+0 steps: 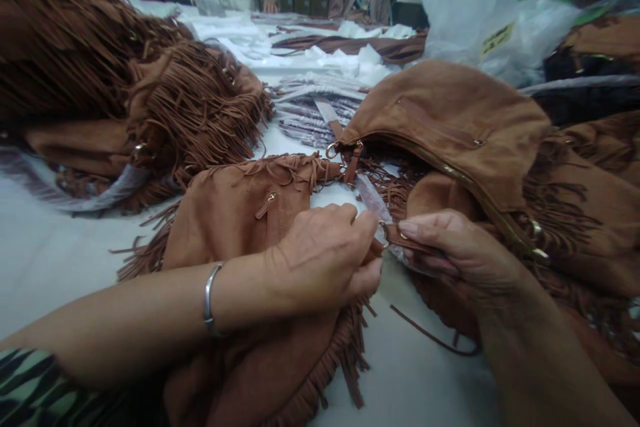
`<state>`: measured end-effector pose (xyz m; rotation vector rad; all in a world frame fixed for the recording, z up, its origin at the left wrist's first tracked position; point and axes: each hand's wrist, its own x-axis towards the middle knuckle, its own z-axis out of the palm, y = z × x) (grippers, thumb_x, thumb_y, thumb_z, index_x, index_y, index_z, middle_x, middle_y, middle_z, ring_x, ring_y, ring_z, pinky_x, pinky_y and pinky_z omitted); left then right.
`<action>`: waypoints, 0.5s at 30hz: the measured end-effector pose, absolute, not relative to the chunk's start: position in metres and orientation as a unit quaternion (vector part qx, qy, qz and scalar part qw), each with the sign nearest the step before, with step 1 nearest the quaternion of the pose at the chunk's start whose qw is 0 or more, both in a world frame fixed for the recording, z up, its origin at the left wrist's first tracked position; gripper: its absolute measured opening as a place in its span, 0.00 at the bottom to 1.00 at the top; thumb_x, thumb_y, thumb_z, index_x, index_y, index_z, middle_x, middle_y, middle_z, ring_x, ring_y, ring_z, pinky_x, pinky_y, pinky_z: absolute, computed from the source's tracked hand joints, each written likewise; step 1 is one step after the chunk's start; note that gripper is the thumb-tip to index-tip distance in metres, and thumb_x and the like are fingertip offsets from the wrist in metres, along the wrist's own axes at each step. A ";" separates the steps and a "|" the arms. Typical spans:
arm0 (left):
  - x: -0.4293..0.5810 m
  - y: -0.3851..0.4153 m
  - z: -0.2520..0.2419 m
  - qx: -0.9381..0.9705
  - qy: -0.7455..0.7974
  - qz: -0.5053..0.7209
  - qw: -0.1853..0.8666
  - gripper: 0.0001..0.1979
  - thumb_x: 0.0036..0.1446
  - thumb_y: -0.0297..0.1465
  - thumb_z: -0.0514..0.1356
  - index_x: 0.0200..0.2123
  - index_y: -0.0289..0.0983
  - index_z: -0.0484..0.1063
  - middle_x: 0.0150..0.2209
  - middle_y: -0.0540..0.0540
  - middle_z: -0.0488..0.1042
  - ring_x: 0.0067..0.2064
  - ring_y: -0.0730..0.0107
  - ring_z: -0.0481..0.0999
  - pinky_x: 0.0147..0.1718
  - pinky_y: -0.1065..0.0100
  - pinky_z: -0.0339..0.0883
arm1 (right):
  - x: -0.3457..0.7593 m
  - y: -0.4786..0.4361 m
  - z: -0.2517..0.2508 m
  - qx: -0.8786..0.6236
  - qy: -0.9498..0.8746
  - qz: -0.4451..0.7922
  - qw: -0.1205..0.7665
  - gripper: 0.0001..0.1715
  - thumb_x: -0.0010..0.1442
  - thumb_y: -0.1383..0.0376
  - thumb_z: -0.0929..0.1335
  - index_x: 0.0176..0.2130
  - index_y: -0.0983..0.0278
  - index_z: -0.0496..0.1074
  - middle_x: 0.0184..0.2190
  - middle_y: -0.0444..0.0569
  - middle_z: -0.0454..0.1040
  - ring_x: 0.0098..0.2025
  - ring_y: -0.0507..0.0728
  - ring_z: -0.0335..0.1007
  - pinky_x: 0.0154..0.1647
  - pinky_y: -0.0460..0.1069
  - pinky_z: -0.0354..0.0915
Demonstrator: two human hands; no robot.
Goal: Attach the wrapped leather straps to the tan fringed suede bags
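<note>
A brown fringed handbag [225, 227] with a small zip pocket lies on the white table before me. My left hand [325, 253], with a silver bangle at its wrist, is closed at the bag's right end, beside a metal ring [384, 233]; its fingertips are partly hidden. My right hand [450, 247] pinches a brown leather strap tab [415, 240] that runs to this ring. Part of the strap is wrapped in clear plastic. Close behind my right hand lies another brown bag [450, 107], its brass zip facing me.
Fringed bags [190, 93] are heaped on the left, and more brown bags [595, 200] lie on the right. Plastic-wrapped straps [315, 107] are stacked at the centre. A large white plastic bag [465, 7] stands behind. Several people sit or stand across the table.
</note>
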<state>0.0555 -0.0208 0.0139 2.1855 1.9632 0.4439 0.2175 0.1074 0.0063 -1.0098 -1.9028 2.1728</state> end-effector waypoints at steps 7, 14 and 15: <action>0.070 -0.018 0.044 0.777 0.628 0.051 0.006 0.18 0.57 0.35 0.51 0.48 0.33 0.63 0.36 0.45 0.72 0.32 0.62 0.74 0.25 0.65 0.67 | 0.225 0.119 0.016 -0.261 -0.663 0.701 0.009 0.24 0.49 0.52 0.71 0.17 0.67 0.65 0.13 0.40 0.58 0.12 0.42 0.41 0.10 0.43 0.31; 0.098 -0.015 0.060 0.772 0.630 -0.068 -0.046 0.13 0.59 0.33 0.49 0.38 0.31 0.68 0.33 0.41 0.73 0.31 0.61 0.75 0.26 0.64 0.69 | 0.228 0.118 0.006 -0.211 -0.686 0.695 0.040 0.22 0.51 0.53 0.68 0.19 0.68 0.66 0.14 0.41 0.62 0.11 0.42 0.43 0.11 0.42 0.35; 0.101 -0.014 0.060 0.763 0.640 -0.079 -0.046 0.13 0.59 0.33 0.49 0.37 0.31 0.68 0.33 0.41 0.73 0.32 0.60 0.75 0.27 0.64 0.70 | 0.228 0.118 0.004 -0.208 -0.688 0.694 0.047 0.21 0.51 0.54 0.68 0.19 0.68 0.66 0.13 0.41 0.62 0.10 0.42 0.42 0.10 0.42 0.35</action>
